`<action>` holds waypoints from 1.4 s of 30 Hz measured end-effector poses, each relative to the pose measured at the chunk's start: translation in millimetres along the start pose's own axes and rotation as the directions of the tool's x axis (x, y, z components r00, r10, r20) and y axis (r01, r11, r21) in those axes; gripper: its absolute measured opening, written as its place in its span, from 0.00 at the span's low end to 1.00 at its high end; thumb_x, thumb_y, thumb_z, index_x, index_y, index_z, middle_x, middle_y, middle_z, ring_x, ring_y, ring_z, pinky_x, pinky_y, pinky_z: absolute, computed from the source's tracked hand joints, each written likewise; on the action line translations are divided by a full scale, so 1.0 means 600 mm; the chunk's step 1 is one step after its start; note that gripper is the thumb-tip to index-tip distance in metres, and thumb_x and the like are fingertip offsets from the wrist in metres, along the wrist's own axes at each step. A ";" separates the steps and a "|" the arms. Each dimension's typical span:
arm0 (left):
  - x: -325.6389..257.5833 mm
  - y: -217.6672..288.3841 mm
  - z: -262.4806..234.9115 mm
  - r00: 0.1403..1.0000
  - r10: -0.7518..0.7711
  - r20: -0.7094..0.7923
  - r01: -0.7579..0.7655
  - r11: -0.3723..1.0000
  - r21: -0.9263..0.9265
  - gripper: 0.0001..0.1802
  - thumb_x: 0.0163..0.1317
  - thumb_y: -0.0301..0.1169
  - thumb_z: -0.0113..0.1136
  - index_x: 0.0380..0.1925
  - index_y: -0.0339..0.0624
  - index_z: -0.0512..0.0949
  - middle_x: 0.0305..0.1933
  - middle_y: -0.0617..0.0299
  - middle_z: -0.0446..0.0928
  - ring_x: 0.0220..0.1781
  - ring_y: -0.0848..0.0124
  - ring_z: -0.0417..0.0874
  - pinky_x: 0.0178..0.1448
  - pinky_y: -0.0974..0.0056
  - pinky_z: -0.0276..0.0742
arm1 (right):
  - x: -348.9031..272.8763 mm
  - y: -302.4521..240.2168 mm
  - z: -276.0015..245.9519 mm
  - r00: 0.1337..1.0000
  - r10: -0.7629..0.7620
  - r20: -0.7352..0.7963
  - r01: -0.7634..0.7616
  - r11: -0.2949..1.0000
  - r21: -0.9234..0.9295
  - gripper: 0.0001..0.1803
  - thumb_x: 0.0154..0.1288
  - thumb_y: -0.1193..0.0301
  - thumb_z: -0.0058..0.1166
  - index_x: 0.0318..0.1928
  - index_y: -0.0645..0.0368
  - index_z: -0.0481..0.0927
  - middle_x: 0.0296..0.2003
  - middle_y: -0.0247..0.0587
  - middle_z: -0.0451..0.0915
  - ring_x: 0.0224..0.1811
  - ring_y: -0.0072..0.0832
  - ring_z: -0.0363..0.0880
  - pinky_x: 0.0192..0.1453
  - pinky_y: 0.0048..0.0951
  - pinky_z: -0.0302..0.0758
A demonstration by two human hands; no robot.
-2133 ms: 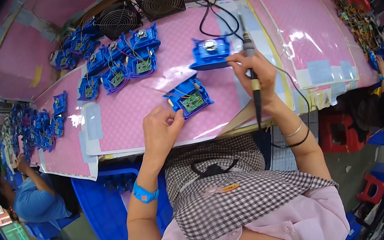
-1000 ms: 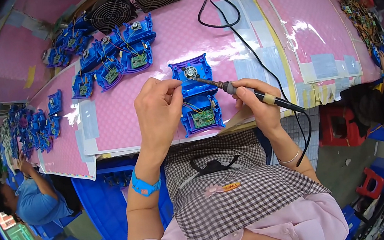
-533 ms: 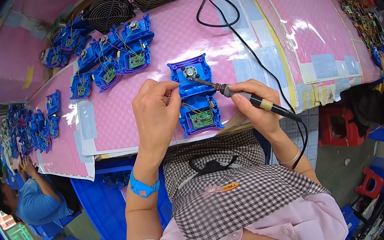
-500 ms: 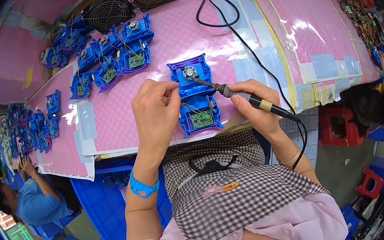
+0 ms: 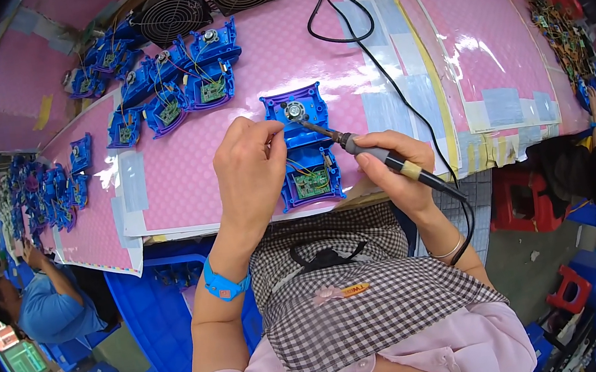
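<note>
A blue plastic housing (image 5: pixel 306 148) lies open on the pink work mat (image 5: pixel 187 176), with a round silver speaker (image 5: pixel 294 110) at its far end and a green circuit board (image 5: pixel 312 183) at its near end. My left hand (image 5: pixel 250 169) rests on the housing's left side, fingers pinched near the speaker as if on a thin wire. My right hand (image 5: pixel 393 168) grips a soldering iron (image 5: pixel 368 154) whose tip touches the housing beside the speaker. The iron's black cord (image 5: pixel 463 218) hangs off the table edge.
Several more blue housings (image 5: pixel 176 82) lie in rows at the far left of the mat. Two black fans (image 5: pixel 207 1) stand at the back. A person in a blue shirt (image 5: pixel 47 310) sits at the left; another person's hand (image 5: pixel 593 97) works at the right. Blue crates (image 5: pixel 151 313) and red stools (image 5: pixel 567 287) stand below.
The housing was pulled from the table's middle toward me, the iron swung from upright to its speaker end, and my hands have since held almost still there.
</note>
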State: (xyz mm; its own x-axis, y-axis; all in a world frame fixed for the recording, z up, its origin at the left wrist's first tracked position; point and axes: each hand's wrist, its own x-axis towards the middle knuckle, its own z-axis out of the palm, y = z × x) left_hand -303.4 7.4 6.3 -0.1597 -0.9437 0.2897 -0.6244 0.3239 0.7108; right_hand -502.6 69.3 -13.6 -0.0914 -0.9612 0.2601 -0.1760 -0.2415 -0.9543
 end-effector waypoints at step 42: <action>-0.006 -0.020 -0.038 0.966 -0.130 -0.223 0.081 0.972 -0.218 0.04 0.59 0.25 0.60 0.33 0.37 0.80 0.31 0.61 0.78 0.27 0.74 0.74 0.31 0.70 0.67 | 0.034 -0.003 -0.041 0.997 -0.018 -0.075 0.012 0.997 -0.079 0.08 0.58 0.76 0.57 0.38 0.67 0.82 0.27 0.37 0.81 0.24 0.16 0.74 0.28 0.16 0.68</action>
State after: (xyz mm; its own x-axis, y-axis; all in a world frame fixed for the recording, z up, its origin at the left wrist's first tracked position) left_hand -277.9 8.5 11.6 0.0971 -0.9390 0.3300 -0.4531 0.2534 0.8547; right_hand -528.0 53.1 -3.2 -0.1611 -0.9442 0.2873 -0.2537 -0.2418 -0.9366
